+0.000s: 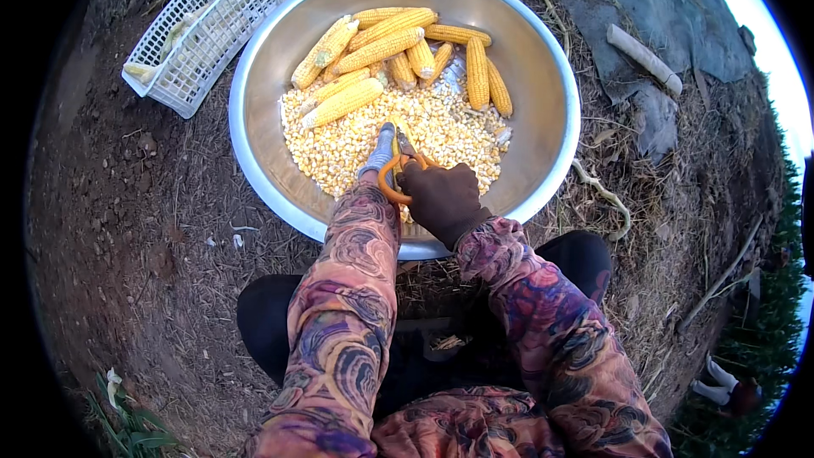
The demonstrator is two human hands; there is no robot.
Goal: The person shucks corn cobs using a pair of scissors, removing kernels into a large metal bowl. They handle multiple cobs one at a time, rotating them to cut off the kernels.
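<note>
In front of me stands a large round metal basin [540,133] holding loose corn kernels [439,117] and several ears of yellow corn [380,49] heaped towards its far side. My left hand [381,147], in a grey glove, grips an ear of corn [400,128] low over the kernels, largely hidden by both hands. My right hand [445,197], in a brown glove, is closed around orange-handled scissors [388,183]. Their dark blades lie against the ear, pointing away from me. I cannot tell how far apart the blades are.
A white plastic basket [197,44] with pale cobs in it stands beyond the basin's left side. Dark netting [623,6] and a pale pole [643,58] lie at the right. A stick [722,273] rests on the straw-strewn soil. Another person [728,388] is far off, lower right.
</note>
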